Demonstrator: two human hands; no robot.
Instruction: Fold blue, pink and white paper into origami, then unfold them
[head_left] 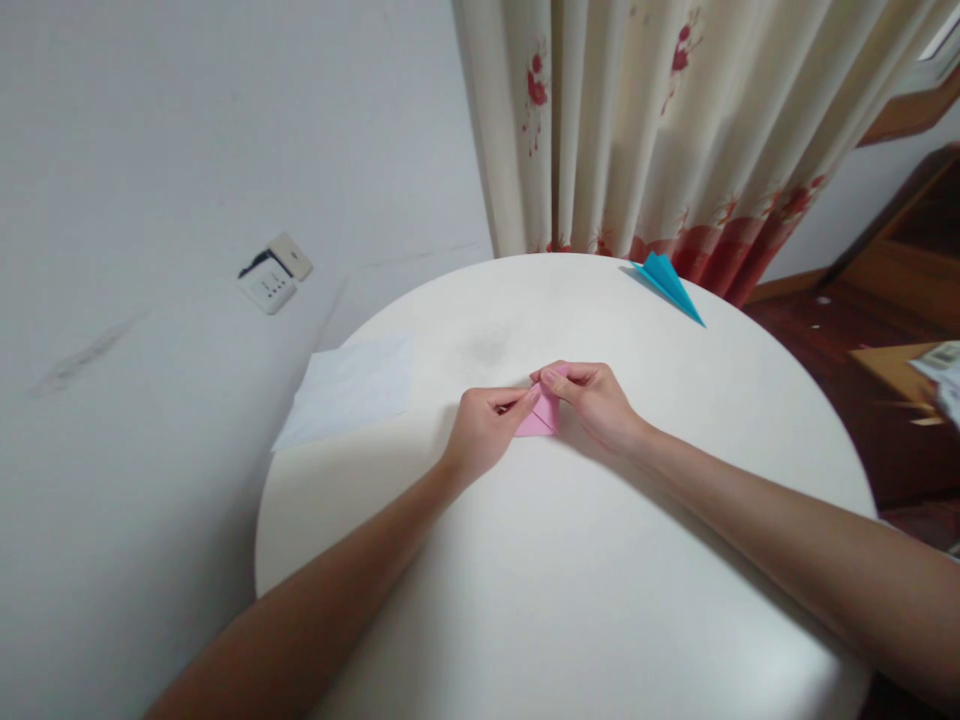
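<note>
Both hands are working at the middle of the round white table [570, 600]. The left hand [486, 432] is lying knuckles-up on the tabletop, its fingertips [525, 398] pinching the left edge of the small folded pink paper piece [541, 415]. The right hand [596, 400] is closing over the paper's upper right corner, thumb and forefinger pressed together on it; the remaining fingers are curling under, and how far they are touching the paper cannot be told. The pink paper is lying flat on the table between the two hands, a diagonal crease showing on its face, most of its right part hidden by the right hand.

A flat white paper sheet [349, 388] is lying on the left edge of the table, well apart from the left hand. A folded blue paper dart [667, 283] is resting at the far right rim, pointing right and toward the viewer. A cream curtain with red flower print [660, 130] is hanging behind the table. A white wall socket plate [268, 286] with a dark cable is showing on the pale wall at left.
</note>
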